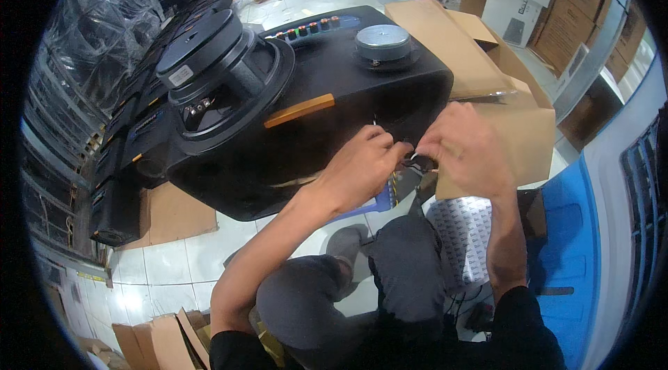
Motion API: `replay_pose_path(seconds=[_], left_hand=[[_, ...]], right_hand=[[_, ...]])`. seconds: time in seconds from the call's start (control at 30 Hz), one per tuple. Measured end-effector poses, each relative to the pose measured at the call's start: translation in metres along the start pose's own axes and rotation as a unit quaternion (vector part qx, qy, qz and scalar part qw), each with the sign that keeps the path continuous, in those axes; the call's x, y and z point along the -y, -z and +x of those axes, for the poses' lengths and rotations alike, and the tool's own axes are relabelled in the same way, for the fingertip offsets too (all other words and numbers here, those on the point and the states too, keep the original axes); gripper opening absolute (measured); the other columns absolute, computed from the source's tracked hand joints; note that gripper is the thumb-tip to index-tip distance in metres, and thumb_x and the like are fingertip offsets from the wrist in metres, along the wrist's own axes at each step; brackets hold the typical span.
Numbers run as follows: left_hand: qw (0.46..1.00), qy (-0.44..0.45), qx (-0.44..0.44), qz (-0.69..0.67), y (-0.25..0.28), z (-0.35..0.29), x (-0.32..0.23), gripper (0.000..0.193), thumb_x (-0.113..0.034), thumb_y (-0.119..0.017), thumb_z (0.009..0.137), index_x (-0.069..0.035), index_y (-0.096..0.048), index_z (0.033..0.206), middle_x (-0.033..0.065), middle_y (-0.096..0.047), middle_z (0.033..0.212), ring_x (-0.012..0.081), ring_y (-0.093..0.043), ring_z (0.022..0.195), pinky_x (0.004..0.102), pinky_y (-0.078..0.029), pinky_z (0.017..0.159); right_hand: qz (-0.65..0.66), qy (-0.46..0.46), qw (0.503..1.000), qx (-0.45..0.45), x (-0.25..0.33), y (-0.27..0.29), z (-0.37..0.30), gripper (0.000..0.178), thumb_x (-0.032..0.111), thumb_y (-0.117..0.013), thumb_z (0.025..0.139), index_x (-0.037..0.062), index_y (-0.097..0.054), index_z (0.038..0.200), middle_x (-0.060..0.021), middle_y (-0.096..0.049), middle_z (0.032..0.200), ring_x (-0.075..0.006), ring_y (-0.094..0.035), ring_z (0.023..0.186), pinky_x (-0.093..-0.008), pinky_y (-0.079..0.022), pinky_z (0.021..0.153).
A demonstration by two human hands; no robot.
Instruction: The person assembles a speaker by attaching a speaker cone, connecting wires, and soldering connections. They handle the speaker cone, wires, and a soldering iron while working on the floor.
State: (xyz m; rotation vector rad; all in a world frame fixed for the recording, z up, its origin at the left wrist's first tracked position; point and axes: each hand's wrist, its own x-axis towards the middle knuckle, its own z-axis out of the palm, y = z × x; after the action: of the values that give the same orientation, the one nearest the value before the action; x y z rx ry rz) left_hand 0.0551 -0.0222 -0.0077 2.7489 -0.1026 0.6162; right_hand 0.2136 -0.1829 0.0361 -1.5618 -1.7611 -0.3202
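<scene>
1. Black speaker cabinet [334,126] lies tilted across the person's lap, front edge above the knees.
2. Left hand [362,161] and right hand [463,147] meet at the cabinet's near edge, fingers curled.
3. Both hands pinch a small dark part [417,160] between them; what it is cannot be told.
4. Large speaker cone [216,71] sits on the cabinet's left, small round driver [383,43] at right.
5. Cardboard box [480,64] lies behind the right hand.
</scene>
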Motion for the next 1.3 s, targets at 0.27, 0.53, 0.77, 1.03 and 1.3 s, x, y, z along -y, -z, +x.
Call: replay_pose_path(seconds=[0.27, 0.53, 0.77, 1.03, 1.3], left_hand=[[0.942, 0.106, -0.197, -0.25, -0.005, -0.002, -0.008, 0.021, -0.005, -0.071, 0.09, 0.004, -0.072, 0.11, 0.02, -0.073, 0.1, 0.0261, -0.076, 0.086, 0.0345, -0.06, 0.08], [1.0, 0.0, -0.011, 0.01, -0.005, -0.002, 0.005, 0.028, -0.002, -0.067, 0.084, 0.002, -0.071, 0.111, 0.0204, -0.069, 0.111, 0.0375, -0.065, 0.108, 0.0427, -0.052, 0.097], [0.935, 0.146, -0.214, -0.242, -0.009, -0.002, -0.005, 0.012, 0.0, -0.069, 0.091, -0.003, -0.072, 0.102, 0.0159, -0.072, 0.091, 0.0313, -0.068, 0.074, 0.0412, -0.055, 0.076], [0.963, -0.009, -0.233, -0.136, -0.01, -0.003, 0.007, 0.018, 0.007, -0.074, 0.08, 0.0, -0.074, 0.096, 0.0117, -0.076, 0.095, 0.0296, -0.075, 0.092, 0.0453, -0.056, 0.102], [0.976, 0.007, -0.2, -0.088, -0.016, -0.001, 0.007, 0.02, -0.002, -0.069, 0.088, 0.0, -0.067, 0.109, 0.016, -0.071, 0.095, 0.0358, -0.068, 0.088, 0.0424, -0.055, 0.082]], right_hand=[[0.007, -0.093, 0.99, -0.105, 0.007, -0.02, -0.035, 0.008, 0.007, -0.08, 0.081, 0.0046, -0.072, 0.082, -0.0089, -0.068, 0.081, -0.0263, -0.062, 0.078, -0.0379, -0.046, 0.079], [-0.034, 0.001, 0.998, -0.059, 0.013, -0.009, -0.021, 0.009, 0.007, -0.08, 0.08, 0.0049, -0.072, 0.083, -0.0072, -0.069, 0.083, -0.0265, -0.062, 0.081, -0.0393, -0.045, 0.079], [-0.001, -0.084, 0.989, -0.125, 0.004, -0.016, -0.038, 0.008, 0.008, -0.079, 0.084, 0.004, -0.072, 0.085, -0.0094, -0.069, 0.08, -0.0258, -0.063, 0.079, -0.0392, -0.044, 0.078], [0.008, -0.103, 0.991, -0.089, -0.016, 0.001, -0.001, 0.008, 0.007, -0.079, 0.085, 0.0033, -0.073, 0.084, -0.0091, -0.069, 0.083, -0.027, -0.062, 0.081, -0.0389, -0.045, 0.077], [-0.048, 0.055, 0.997, -0.016, 0.031, 0.003, -0.007, 0.011, 0.005, -0.081, 0.076, 0.0048, -0.07, 0.08, -0.0063, -0.067, 0.081, -0.0262, -0.061, 0.081, -0.041, -0.044, 0.08]])
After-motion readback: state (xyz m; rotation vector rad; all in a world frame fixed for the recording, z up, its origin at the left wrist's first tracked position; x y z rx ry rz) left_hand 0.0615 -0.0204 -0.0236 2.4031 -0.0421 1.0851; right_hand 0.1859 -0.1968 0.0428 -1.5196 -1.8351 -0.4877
